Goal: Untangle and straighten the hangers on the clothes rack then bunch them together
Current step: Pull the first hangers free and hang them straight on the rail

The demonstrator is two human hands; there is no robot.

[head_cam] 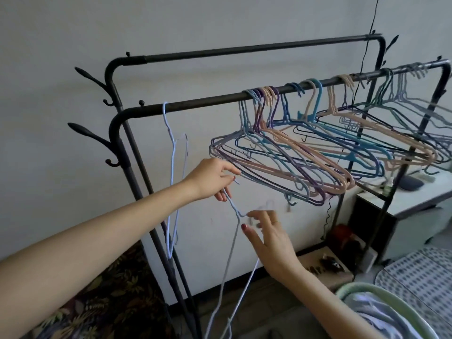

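head view, forward-down, close to rack (195, 104)

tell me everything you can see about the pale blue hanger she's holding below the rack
The pale blue hanger is a thin wire type with what looks like a light lavender-blue coating. It is off the rail, hanging below the tangled bunch, its neck uppermost and its two arms dropping steeply toward the floor. The left hand pinches its neck near the top; the right hand reaches in with relaxed fingers at the shoulder bend, where motion blur hides any contact. Its hook is hidden within the left hand.

black clothes rack (195, 104) w/ front rail carrying pastel hangers (281, 152), one pale hanger (171, 167) hung apart at left.
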